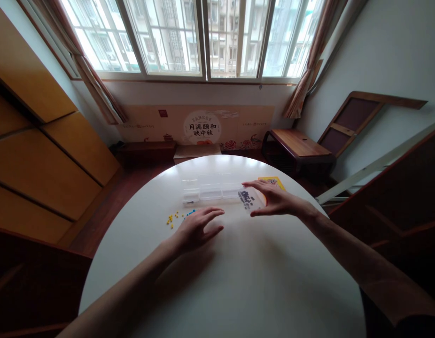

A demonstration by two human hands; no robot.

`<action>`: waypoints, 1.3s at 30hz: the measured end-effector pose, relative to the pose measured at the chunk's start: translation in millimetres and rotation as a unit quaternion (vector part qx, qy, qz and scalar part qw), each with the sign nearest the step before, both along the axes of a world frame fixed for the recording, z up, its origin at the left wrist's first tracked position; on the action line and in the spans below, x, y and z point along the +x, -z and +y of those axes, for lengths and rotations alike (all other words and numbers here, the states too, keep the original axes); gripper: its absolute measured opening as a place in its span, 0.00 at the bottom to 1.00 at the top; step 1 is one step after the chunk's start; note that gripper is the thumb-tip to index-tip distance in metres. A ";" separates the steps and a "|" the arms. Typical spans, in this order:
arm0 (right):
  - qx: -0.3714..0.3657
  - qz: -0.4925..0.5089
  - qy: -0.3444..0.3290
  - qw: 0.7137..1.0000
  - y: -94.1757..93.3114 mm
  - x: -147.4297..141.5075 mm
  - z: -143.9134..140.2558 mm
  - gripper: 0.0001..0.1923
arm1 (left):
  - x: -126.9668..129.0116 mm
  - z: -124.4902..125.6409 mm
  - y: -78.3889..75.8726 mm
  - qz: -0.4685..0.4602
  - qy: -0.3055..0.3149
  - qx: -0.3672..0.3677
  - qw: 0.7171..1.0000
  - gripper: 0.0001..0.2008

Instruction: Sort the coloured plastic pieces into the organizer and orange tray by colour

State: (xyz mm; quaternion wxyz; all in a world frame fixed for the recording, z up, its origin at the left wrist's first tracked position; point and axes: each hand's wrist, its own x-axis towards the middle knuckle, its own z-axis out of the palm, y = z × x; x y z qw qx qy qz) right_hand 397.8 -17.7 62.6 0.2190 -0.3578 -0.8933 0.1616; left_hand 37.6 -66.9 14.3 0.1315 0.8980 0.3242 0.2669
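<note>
My right hand (pixel 270 197) grips a clear plastic container or bag (pixel 252 203) with small dark pieces in it; thumb and fingers are on opposite sides. My left hand (pixel 199 226) is open, thumb and fingers apart and nothing between them. Beside its back lie small blue pieces (pixel 190 213), partly hidden by the hand. Several small yellow pieces (pixel 170 218) are scattered to their left. Beyond both hands is a row of clear plastic boxes (pixel 210 191), some with raised lids. A yellow printed card or box (pixel 276 182) lies behind my right hand, partly covered.
Everything rests on a round white table (pixel 245 281). Past its far edge stand a low wooden side table (pixel 298 142) on the right and a printed carton panel (pixel 231 124) under the windows. Wooden cabinets (pixel 34 164) line the left side.
</note>
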 end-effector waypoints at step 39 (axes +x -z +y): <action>-0.029 0.084 0.006 0.996 29.8 -184.4 -35.9 0.21 | -56.9 -3.3 -11.4 -0.283 -0.142 -0.207 0.926 0.34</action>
